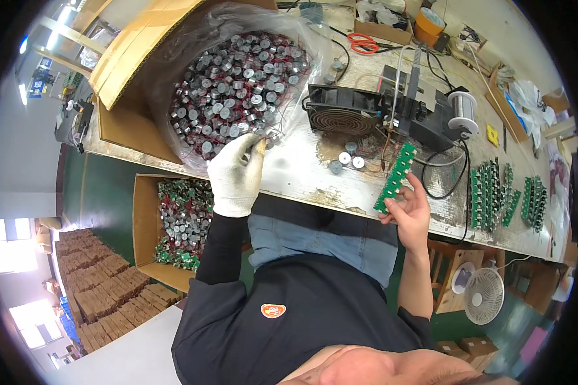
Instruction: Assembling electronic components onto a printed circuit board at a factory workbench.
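Note:
My left hand (236, 174), in a white glove, reaches into a clear plastic bag (192, 64) heaped with small grey round coil parts (237, 83) wound with red wire. Its fingers curl at the heap's near edge, and I cannot tell whether they grip a part. My right hand (410, 215), bare, pinches a long green circuit board strip (395, 178) and holds it tilted above the worn table's front edge (315, 192). A few loose round parts (347, 158) lie on the table between my hands.
The bag sits in a cardboard box (119, 122). A black fan (340, 112), a soldering station (424, 115) and a solder spool (462, 109) stand behind. Racks of green boards (491, 192) stand at the right. A box of finished parts (181, 221) and a white fan (483, 295) sit below.

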